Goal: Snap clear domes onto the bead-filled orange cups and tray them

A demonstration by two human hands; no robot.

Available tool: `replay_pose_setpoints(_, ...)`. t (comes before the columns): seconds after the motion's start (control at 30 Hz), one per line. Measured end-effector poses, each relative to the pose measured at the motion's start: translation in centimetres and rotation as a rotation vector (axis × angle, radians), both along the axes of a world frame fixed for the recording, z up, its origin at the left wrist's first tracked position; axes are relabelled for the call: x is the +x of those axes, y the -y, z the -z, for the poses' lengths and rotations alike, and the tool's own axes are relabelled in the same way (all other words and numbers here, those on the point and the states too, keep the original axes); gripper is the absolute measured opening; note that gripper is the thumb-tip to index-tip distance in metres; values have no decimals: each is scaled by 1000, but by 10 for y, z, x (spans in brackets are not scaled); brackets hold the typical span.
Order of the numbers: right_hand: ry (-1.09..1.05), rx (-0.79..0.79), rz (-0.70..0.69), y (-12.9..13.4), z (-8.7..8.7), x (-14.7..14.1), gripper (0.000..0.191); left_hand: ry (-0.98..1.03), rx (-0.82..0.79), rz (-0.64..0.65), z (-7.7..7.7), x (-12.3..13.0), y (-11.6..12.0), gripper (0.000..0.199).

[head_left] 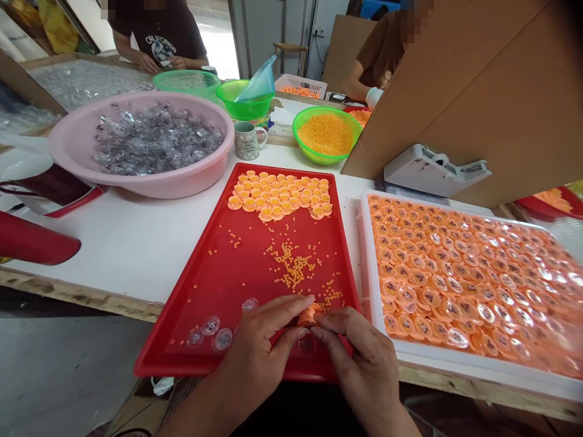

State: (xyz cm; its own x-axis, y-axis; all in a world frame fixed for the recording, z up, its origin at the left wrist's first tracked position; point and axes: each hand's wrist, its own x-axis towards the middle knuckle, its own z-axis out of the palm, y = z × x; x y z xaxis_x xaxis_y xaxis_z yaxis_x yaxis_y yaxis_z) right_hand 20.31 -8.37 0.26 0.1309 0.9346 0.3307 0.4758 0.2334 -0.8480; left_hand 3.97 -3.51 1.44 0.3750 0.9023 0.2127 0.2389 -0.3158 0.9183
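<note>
Over the near edge of a red tray [255, 243], my left hand [268, 340] and my right hand [359, 349] pinch a small orange piece [310, 314] between their fingertips. Several round orange pieces [277, 194] lie grouped at the tray's far end. Tiny yellow-orange beads [294, 267] are scattered over its middle and right side. Clear round caps [223, 339] rest at the near left of the tray, beside my left hand; another sits partly hidden below my fingers.
A white tray [365, 261] of capped orange pieces stands at right, below a cardboard panel [437, 103]. At left are a pink basin [182, 182] of clear caps and a red cylinder [39, 238]. Behind are a mug [247, 142], a green bowl [325, 159] of beads, and two people.
</note>
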Motion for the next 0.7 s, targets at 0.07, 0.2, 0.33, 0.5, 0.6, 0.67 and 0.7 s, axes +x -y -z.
replay_pose_setpoints(0.07,-17,-26,17,1,0,2,13,-6,53,7,-2,2,1,46)
replay_pose_setpoints(0.2,-182,-175,63,3,6,1,7,71,-17,-91,-3,10,7,37)
replay_pose_setpoints(0.33,-408,-300,89,6,13,-5,7,184,-195,-142,3,16,14,36)
replay_pose_setpoints(0.5,-435,-317,129,8,15,-13,4,162,-266,-228,7,18,18,25)
replay_pose_setpoints(0.6,-260,-231,137,9,16,-14,19,130,-242,-212,8,18,18,24)
replay_pose_setpoints(0.67,-147,-193,94,9,19,-15,22,112,-214,-187,9,20,16,24)
replay_pose_setpoints(0.7,-110,-182,85,9,21,-15,20,104,-208,-178,9,21,15,23)
